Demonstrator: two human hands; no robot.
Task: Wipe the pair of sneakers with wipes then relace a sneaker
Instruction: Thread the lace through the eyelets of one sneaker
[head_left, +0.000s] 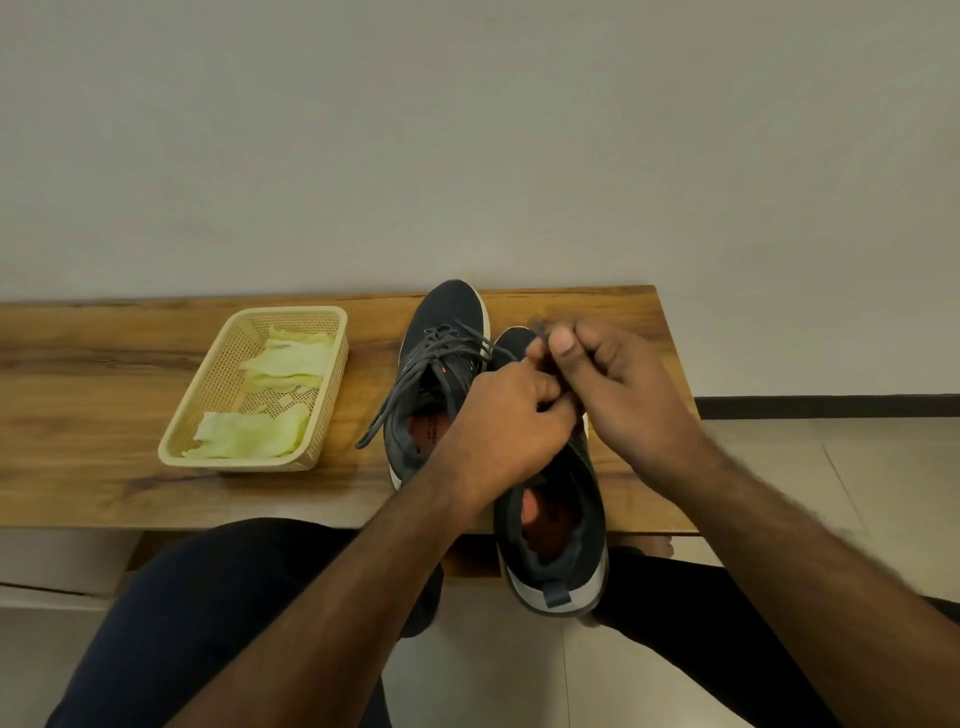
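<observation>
At the bench's (104, 358) front edge near its right end, my left hand (498, 415) and right hand (618, 395) pinch the soft, limp lace (540, 332) over the near sneaker (558, 519). Gripping near its stiff tip should suit threading best. Used wipes (249, 434) fill the basket (208, 400).

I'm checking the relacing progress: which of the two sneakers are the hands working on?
The nearer sneaker, whose heel overhangs the table edge; both hands pinch its lace above it. The farther sneaker lies untouched beside the basket.
</observation>
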